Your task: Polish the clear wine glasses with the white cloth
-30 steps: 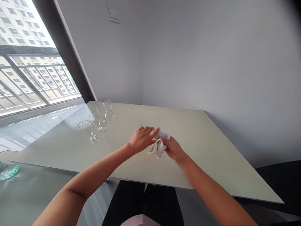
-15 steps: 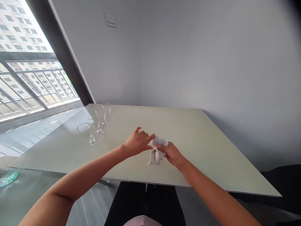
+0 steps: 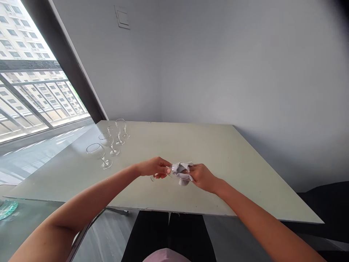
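A wine glass lies sideways above the table, its foot showing below my left hand. The fingers of that hand are closed around the stem. A white cloth is bunched at the glass's bowl, with part of it seemingly inside. My right hand grips the cloth, its fingertips hidden in the folds at the mouth of the glass. Both hands are close together over the front middle of the table.
Several clear stemmed glasses stand in a row on the left of the pale table. A greenish glass dish sits on a lower surface at the far left. Walls border the table's back; a window is left.
My left hand, open beside the cloth before, has closed on the glass's stem. The glass has turned, and my right hand now holds the cloth at its mouth.
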Tool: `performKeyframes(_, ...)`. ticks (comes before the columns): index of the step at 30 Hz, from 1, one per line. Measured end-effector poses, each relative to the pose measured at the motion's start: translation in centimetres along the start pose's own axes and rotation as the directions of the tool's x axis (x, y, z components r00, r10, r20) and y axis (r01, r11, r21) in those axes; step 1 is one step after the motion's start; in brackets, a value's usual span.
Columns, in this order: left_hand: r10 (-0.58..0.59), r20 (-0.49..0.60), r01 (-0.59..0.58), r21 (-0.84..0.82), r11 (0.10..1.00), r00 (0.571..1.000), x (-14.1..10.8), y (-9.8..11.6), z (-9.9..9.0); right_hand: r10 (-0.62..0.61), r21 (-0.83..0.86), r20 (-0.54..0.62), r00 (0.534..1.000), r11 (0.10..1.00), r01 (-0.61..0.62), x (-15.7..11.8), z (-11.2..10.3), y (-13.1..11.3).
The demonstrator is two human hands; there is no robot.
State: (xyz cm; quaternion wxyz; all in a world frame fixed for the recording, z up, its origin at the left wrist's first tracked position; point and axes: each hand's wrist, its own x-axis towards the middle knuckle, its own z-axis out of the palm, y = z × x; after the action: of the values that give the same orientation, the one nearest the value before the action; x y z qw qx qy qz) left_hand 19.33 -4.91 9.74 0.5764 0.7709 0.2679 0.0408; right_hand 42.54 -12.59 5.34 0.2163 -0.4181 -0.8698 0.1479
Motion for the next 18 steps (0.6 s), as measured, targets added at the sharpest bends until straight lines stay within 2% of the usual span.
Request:
performKeyframes(1, -0.020, -0.004, 0.020, -0.033, 0.999, 1.000, 0.0, -0.3, -0.1, 0.005, -0.063, -0.018, 1.000, 0.998, -0.006, -0.2, -0.3, 0.6)
performKeyframes(3, -0.056, -0.096, 0.050, -0.062, 0.997, 0.994, 0.0, -1.1, -0.3, 0.092, -0.100, -0.112, 0.989, 0.990, -0.103, -0.8, -0.9, 1.5)
performKeyframes(6, -0.114, -0.259, 0.121, 0.013, 0.993, 0.959, 0.1, -2.2, -0.6, 0.237, -0.052, -0.339, 0.910, 0.962, -0.270, -1.7, -1.8, 1.5)
performKeyframes(8, -0.139, -0.334, 0.184, 0.107, 0.977, 0.932, 0.3, -2.5, -0.6, 0.206, -0.118, -0.422, 0.883, 0.953, -0.279, -1.7, -1.9, 0.3)
performKeyframes(10, -0.134, -0.388, 0.234, 0.226, 0.945, 0.912, 0.7, -2.4, 0.1, 0.081, -0.278, -0.396, 0.915, 0.939, -0.204, -1.0, -1.3, -1.5)
performKeyframes(12, -0.069, -0.431, 0.256, 0.393, 0.883, 0.900, 1.2, -2.0, 1.3, -0.058, -0.413, -0.319, 0.946, 0.907, -0.084, 0.3, -0.1, -2.9)
performKeyframes(14, 0.028, -0.451, 0.261, 0.565, 0.783, 0.892, 1.6, -1.5, 2.6, -0.138, -0.463, -0.296, 0.945, 0.886, -0.015, 1.8, 1.1, -3.6)
performKeyframes(16, 0.117, -0.459, 0.253, 0.664, 0.703, 0.881, 1.6, -1.1, 3.6, -0.127, -0.423, -0.356, 0.926, 0.905, -0.039, 3.2, 1.4, -3.4)
performKeyframes(18, 0.197, -0.461, 0.215, 0.696, 0.685, 0.865, 1.5, -0.8, 4.0, -0.017, -0.268, -0.447, 0.895, 0.956, -0.115, 4.1, 0.8, -2.8)
